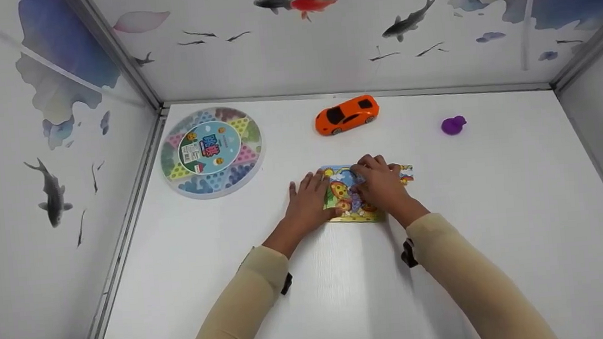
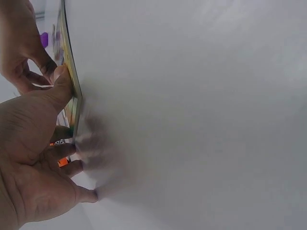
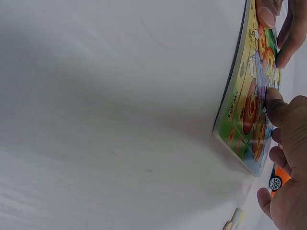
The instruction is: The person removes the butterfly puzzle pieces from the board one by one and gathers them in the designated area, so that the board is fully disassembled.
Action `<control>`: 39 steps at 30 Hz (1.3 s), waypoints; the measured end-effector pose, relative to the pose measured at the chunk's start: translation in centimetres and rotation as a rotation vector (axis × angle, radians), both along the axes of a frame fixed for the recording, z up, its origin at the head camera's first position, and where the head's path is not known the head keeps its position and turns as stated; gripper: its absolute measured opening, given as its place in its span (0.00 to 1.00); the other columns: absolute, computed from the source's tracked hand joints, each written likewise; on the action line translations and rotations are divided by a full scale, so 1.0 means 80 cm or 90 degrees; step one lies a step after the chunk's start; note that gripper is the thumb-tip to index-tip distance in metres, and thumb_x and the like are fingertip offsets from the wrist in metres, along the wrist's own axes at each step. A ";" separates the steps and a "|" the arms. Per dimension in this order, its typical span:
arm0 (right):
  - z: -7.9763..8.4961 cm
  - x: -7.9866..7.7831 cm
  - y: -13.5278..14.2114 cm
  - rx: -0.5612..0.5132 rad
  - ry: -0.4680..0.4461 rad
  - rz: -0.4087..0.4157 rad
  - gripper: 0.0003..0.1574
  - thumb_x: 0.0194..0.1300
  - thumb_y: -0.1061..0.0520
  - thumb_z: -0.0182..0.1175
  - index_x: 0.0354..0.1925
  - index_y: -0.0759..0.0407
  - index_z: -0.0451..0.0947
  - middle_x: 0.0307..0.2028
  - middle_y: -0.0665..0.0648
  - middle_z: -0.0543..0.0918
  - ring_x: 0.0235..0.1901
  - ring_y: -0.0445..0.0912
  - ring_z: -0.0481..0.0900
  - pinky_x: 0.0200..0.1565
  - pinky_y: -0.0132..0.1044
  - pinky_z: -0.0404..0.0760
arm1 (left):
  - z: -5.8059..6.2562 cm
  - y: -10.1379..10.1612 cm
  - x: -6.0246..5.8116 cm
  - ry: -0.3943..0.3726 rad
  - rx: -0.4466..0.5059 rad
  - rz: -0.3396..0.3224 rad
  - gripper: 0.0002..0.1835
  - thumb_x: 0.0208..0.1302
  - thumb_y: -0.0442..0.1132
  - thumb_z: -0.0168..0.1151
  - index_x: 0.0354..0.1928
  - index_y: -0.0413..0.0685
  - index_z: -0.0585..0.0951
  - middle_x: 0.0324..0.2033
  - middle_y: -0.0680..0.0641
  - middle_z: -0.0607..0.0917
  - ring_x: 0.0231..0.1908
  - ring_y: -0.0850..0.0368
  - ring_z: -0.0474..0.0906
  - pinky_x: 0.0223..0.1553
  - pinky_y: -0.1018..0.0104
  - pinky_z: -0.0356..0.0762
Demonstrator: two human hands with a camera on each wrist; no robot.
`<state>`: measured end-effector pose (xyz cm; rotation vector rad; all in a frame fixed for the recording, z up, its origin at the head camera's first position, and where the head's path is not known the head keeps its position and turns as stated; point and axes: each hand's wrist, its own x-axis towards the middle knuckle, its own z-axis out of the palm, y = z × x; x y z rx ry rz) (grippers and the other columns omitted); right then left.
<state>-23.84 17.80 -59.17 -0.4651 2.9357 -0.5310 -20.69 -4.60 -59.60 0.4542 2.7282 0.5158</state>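
Observation:
A jigsaw puzzle board (image 1: pixel 357 218) with a bright cartoon picture lies flat on the white table, also in both wrist views. My left hand (image 1: pixel 308 201) is spread along its left side. The left thumb (image 2: pixel 61 81) rests on the board's near edge, while other fingers reach down to the tabletop. Over the right part of the board is my right hand (image 1: pixel 382 185), its thumb (image 3: pixel 274 98) pressing on the picture and its other fingers near the far edge. Part of the picture is hidden under this hand. A loose puzzle piece (image 1: pixel 406 173) lies just right of it.
Behind the board stands an orange toy car (image 1: pixel 347 115). A round board-game box (image 1: pixel 257 165) lies at the back left, and a small purple toy duck (image 1: pixel 453 125) sits at the back right. Printed panels (image 1: pixel 324 58) wall the table's back and sides.

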 end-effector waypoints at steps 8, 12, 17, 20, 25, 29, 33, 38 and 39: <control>0.004 -0.003 -0.016 0.031 -0.026 -0.004 0.31 0.80 0.50 0.69 0.74 0.56 0.78 0.69 0.64 0.77 0.71 0.62 0.72 0.71 0.78 0.69 | -0.003 0.003 -0.002 0.006 -0.013 0.003 0.50 0.76 0.66 0.66 0.89 0.50 0.61 0.90 0.47 0.54 0.89 0.43 0.49 0.85 0.28 0.50; 0.005 -0.004 -0.019 0.042 -0.024 0.000 0.30 0.80 0.52 0.68 0.74 0.55 0.78 0.68 0.64 0.76 0.69 0.62 0.71 0.70 0.78 0.69 | 0.005 0.004 0.000 -0.002 -0.027 0.003 0.49 0.77 0.66 0.65 0.89 0.51 0.60 0.90 0.47 0.53 0.90 0.44 0.47 0.86 0.29 0.48; 0.005 -0.005 -0.018 0.055 -0.023 0.010 0.30 0.80 0.53 0.67 0.75 0.54 0.77 0.68 0.63 0.75 0.67 0.62 0.69 0.67 0.76 0.71 | 0.006 0.007 0.001 0.004 -0.030 0.003 0.49 0.76 0.65 0.66 0.89 0.51 0.60 0.90 0.47 0.54 0.89 0.44 0.49 0.86 0.29 0.50; 0.006 -0.006 -0.019 0.054 -0.038 0.008 0.31 0.79 0.54 0.69 0.75 0.54 0.77 0.69 0.62 0.74 0.66 0.62 0.68 0.67 0.73 0.71 | 0.004 0.008 0.002 0.006 -0.034 0.005 0.49 0.76 0.65 0.66 0.89 0.51 0.60 0.90 0.47 0.54 0.89 0.45 0.49 0.86 0.30 0.51; 0.006 -0.008 -0.020 0.057 -0.060 0.002 0.33 0.77 0.53 0.71 0.75 0.54 0.77 0.70 0.61 0.72 0.67 0.61 0.68 0.69 0.70 0.72 | 0.002 0.009 0.002 0.001 -0.034 0.008 0.49 0.76 0.65 0.67 0.89 0.51 0.60 0.90 0.47 0.54 0.89 0.45 0.49 0.86 0.30 0.50; 0.005 -0.009 -0.021 0.048 -0.064 0.000 0.32 0.77 0.54 0.72 0.74 0.55 0.78 0.70 0.60 0.71 0.68 0.61 0.68 0.70 0.69 0.72 | 0.000 0.009 0.001 -0.002 -0.033 0.010 0.50 0.76 0.66 0.66 0.89 0.51 0.60 0.90 0.48 0.54 0.89 0.45 0.49 0.86 0.31 0.50; 0.005 -0.009 -0.022 0.027 -0.071 -0.007 0.32 0.77 0.55 0.71 0.74 0.55 0.78 0.71 0.60 0.70 0.68 0.61 0.68 0.70 0.67 0.75 | 0.000 0.008 0.001 -0.001 -0.031 0.011 0.50 0.76 0.65 0.67 0.89 0.52 0.59 0.90 0.48 0.54 0.90 0.45 0.48 0.86 0.31 0.49; 0.003 -0.010 -0.021 -0.012 -0.080 -0.005 0.31 0.79 0.57 0.69 0.75 0.56 0.75 0.71 0.62 0.68 0.67 0.61 0.68 0.72 0.62 0.79 | 0.002 0.006 0.000 0.004 -0.031 0.009 0.50 0.76 0.65 0.66 0.89 0.51 0.60 0.90 0.48 0.54 0.89 0.45 0.49 0.86 0.30 0.50; 0.003 -0.010 -0.021 -0.016 -0.077 -0.002 0.31 0.79 0.58 0.68 0.75 0.56 0.75 0.71 0.62 0.68 0.67 0.61 0.68 0.72 0.62 0.79 | 0.002 0.005 -0.001 0.003 -0.029 0.009 0.50 0.76 0.66 0.66 0.89 0.51 0.60 0.90 0.48 0.54 0.89 0.45 0.49 0.86 0.30 0.50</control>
